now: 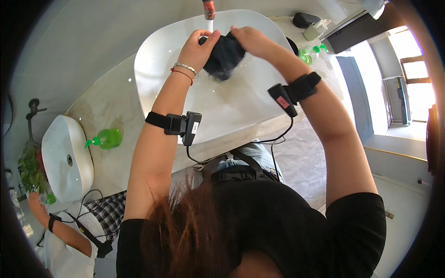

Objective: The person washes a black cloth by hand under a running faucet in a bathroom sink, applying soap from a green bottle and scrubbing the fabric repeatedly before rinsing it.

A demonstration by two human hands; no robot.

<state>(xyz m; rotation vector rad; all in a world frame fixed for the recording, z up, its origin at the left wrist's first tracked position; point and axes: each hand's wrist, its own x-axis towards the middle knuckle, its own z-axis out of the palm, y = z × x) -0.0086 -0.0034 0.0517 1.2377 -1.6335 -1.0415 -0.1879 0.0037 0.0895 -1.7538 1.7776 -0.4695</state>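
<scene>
Both my hands hold a wet black cloth (224, 57) spread between them, low over the white washbasin (226, 114). My left hand (197, 48) pinches its upper left corner between thumb and fingers. On the other side, my right hand (252, 40) grips the upper right corner, its fingers partly hidden behind the fabric. Water runs from the faucet (209, 9) just above, falling behind the cloth's top edge. The cloth's lower end hangs toward the basin floor, blurred and dripping, and water drops dot the white bowl.
A green soap pump bottle (108, 139) stands left, near a second basin (66, 160). At right on the counter are another pump bottle (306, 55), a pale green dispenser (314, 30) and a black case (305, 20). Another person (69, 239) stands at left beside a leafy plant (32, 170).
</scene>
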